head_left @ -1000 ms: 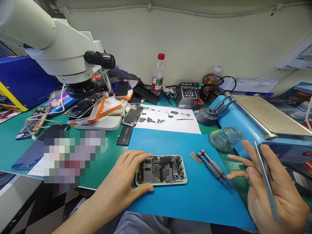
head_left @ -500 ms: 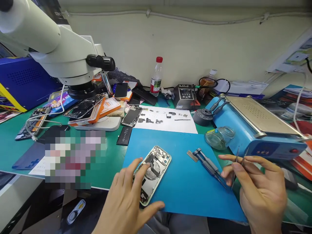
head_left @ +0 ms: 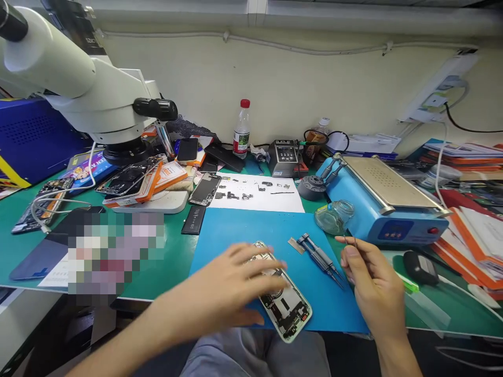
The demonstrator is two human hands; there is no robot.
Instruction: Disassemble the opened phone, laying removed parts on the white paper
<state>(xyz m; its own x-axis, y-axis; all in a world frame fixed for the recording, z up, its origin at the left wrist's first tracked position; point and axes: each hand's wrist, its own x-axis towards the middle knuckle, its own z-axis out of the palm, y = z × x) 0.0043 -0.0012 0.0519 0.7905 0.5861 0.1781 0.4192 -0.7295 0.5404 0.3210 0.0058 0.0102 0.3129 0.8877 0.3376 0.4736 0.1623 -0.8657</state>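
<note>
An opened phone body [head_left: 288, 309] with its inner parts showing lies on the blue mat [head_left: 243, 230], its lower end over the mat's front edge. My left hand [head_left: 231, 290] lies over the phone's upper half with fingers stretched out, blurred by motion. To the right, my right hand [head_left: 373, 285] is closed in a pinch on thin metal tweezers [head_left: 350, 241], whose tips stick up above the fingers. Two dark screwdrivers [head_left: 319, 256] lie on the mat between the hands.
A white microscope [head_left: 78, 89] stands at the left over phone parts and orange boxes. A white sheet [head_left: 259, 201] with small parts, a bottle [head_left: 241, 128], a soldering station [head_left: 283, 157], a glass jar [head_left: 334, 217] and a blue heating plate [head_left: 385, 201] fill the back.
My left hand has turned the phone on the mat from lying crosswise to pointing toward the front right. My right hand has lowered and shifted its grip on the tweezers.
</note>
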